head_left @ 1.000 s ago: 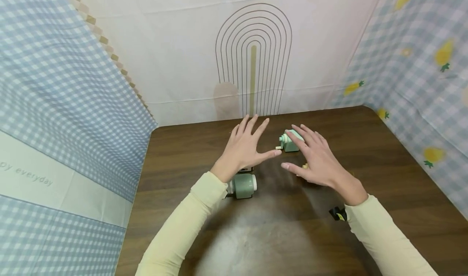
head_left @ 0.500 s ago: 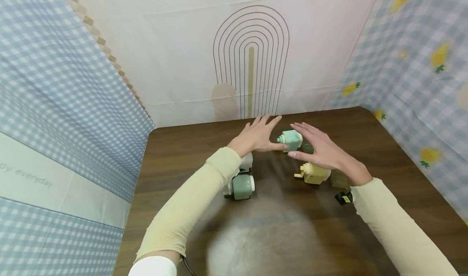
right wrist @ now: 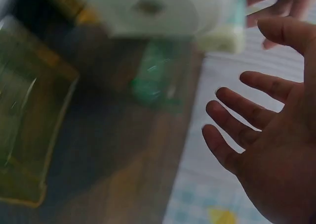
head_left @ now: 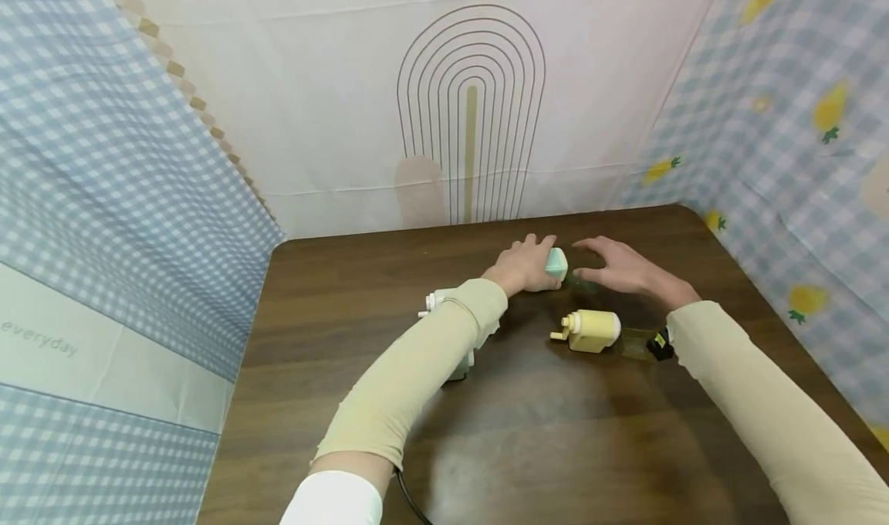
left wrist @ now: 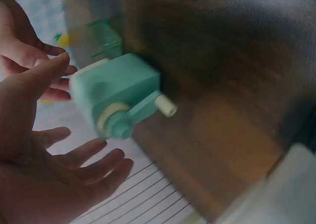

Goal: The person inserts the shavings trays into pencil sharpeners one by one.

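Observation:
A mint-green crank pencil sharpener stands toward the back of the table, its pale-tipped crank facing the left wrist camera. My left hand is around its crank side and partly hides it in the head view. In the left wrist view the thumb and fingers are spread on either side of the sharpener. My right hand hovers just right of it, fingers extended and holding nothing. A clear green shavings bin lies behind the sharpener, between the two hands. The sharpener's back end is blurred in the right wrist view.
Nearer the front right is a yellow crank sharpener with a clear yellow bin beside it. A black piece with a yellow mark is by the right sleeve. The left sleeve partly covers a white sharpener and a dark green one.
My left hand has moved right and down to the mint sharpener. The right hand has shifted a little right, uncovering the yellow sharpener. The left sleeve now covers more of the white and dark green sharpeners.

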